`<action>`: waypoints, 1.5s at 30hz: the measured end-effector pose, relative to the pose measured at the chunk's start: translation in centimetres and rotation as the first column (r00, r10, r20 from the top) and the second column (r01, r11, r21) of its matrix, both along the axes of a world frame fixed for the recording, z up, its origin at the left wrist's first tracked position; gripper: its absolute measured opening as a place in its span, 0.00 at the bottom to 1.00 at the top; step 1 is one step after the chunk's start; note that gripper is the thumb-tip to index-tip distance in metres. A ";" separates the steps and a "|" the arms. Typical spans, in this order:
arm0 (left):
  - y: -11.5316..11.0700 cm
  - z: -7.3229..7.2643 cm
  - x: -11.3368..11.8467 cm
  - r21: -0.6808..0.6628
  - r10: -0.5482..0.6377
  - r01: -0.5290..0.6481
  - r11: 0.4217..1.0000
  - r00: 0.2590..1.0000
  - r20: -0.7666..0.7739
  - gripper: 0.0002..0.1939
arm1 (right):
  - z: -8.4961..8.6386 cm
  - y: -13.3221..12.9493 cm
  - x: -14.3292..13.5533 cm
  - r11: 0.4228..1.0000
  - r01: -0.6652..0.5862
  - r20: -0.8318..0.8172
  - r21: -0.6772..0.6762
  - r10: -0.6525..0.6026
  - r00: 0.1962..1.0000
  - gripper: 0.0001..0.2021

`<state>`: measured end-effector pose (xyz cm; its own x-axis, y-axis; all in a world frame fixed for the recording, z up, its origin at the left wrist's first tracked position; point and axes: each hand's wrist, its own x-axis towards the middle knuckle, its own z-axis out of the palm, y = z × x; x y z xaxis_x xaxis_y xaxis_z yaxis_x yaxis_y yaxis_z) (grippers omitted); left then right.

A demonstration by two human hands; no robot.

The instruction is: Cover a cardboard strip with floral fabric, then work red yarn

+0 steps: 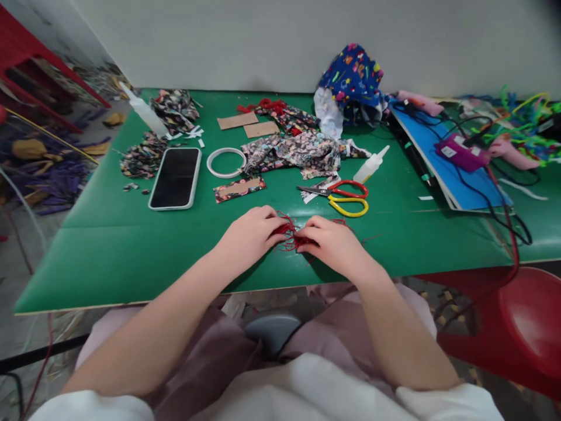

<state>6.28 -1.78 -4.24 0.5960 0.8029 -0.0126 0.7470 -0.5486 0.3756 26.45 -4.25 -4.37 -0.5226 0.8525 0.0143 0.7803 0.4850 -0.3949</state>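
A tangle of thin red threads (288, 231) lies at the green table's front, between my two hands. My left hand (252, 234) comes in from the left, its fingers closed on the threads. From the other side my right hand (331, 240) pinches the same bundle, and some strands stick out past its fingers. Just beyond the hands lie scissors (348, 197) with one red and one yellow handle. A small floral fabric strip with a brown card piece (239, 189) rests beyond my left hand.
A phone (175, 178) lies at left beside a white tape ring (227, 162). Floral fabric (293, 153) is heaped mid-table. Glue bottles (371, 165) (146, 114) stand or lean nearby. At right, a purple device (462, 153) with cables lies on a blue folder (438, 158).
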 end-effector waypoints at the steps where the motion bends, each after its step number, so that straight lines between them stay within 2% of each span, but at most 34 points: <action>1: 0.1 -0.2 0.1 -0.007 -0.001 0.001 1.000 1.000 0.008 0.14 | -0.1 0.0 -0.3 1.000 0.001 0.006 -0.009 -0.001 1.000 0.07; 4: 0.2 0.0 0.3 -0.018 0.012 -0.010 1.000 0.994 0.106 0.13 | 0.4 0.3 0.2 0.999 0.027 -0.065 -0.026 -0.029 0.997 0.08; 8: 0.1 1.6 0.1 0.020 0.099 -0.113 0.993 0.933 0.346 0.11 | 1.8 0.6 2.5 0.994 0.110 -0.283 0.024 -0.099 0.954 0.06; 12: -0.2 3.2 -0.1 -0.011 0.264 -0.298 0.954 0.827 0.496 0.08 | 3.1 0.5 3.7 0.935 0.325 -0.482 0.138 -0.223 0.847 0.04; 14: -0.2 3.9 0.2 -0.059 0.308 -0.331 0.942 0.778 0.548 0.08 | 3.7 0.4 3.6 0.916 0.381 -0.590 0.127 -0.239 0.771 0.03; 17: 0.1 5.0 1.3 -0.093 0.269 -0.271 0.958 0.744 0.612 0.07 | 4.7 0.5 2.7 0.941 0.337 -0.718 0.028 -0.216 0.662 0.02; 21: 0.9 6.1 3.2 -0.151 0.224 -0.165 0.975 0.702 0.676 0.07 | 5.2 1.3 1.2 0.980 0.179 -0.747 -0.083 -0.180 0.640 0.01; 25: 1.6 6.4 4.2 -0.253 0.274 -0.128 0.959 0.652 0.707 0.10 | 4.9 2.2 0.6 0.956 0.239 -0.760 -0.168 -0.280 0.586 0.02; 29: 2.2 6.1 4.0 -0.255 0.283 -0.138 0.957 0.637 0.717 0.09 | 4.5 3.2 0.2 0.947 0.258 -0.768 -0.193 -0.309 0.561 0.03; 32: 3.0 5.2 3.8 -0.239 0.269 -0.137 0.961 0.654 0.707 0.09 | 3.6 4.1 -0.3 0.945 0.246 -0.767 -0.215 -0.320 0.556 0.03; 34: 3.7 4.4 3.5 -0.220 0.252 -0.136 0.966 0.692 0.677 0.09 | 2.7 4.9 -0.6 0.941 0.252 -0.759 -0.227 -0.333 0.559 0.03; 37: 4.3 3.1 2.4 -0.209 0.239 -0.142 0.968 0.775 0.585 0.14 | 1.1 5.7 -0.9 0.943 0.235 -0.689 -0.237 -0.334 0.644 0.04; 39: 4.2 2.4 1.3 -0.149 0.247 -0.199 0.969 0.836 0.490 0.16 | 0.4 6.1 -0.8 0.936 0.228 -0.615 -0.267 -0.348 0.707 0.08; 41: 3.5 1.8 0.2 -0.039 0.261 -0.265 0.963 0.893 0.367 0.17 | 0.2 6.0 -0.5 0.933 0.240 -0.554 -0.269 -0.354 0.753 0.12; 45: 0.8 0.8 -1.1 0.070 0.209 -0.218 0.973 0.971 0.112 0.17 | 1.5 4.8 1.3 0.959 0.259 -0.418 -0.113 -0.282 0.864 0.12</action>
<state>5.15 -1.02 -3.46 0.4053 0.9074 0.1110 0.8095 -0.4127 0.4176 27.74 0.56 -2.85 -0.2246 0.9650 0.1351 0.6283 0.2494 -0.7369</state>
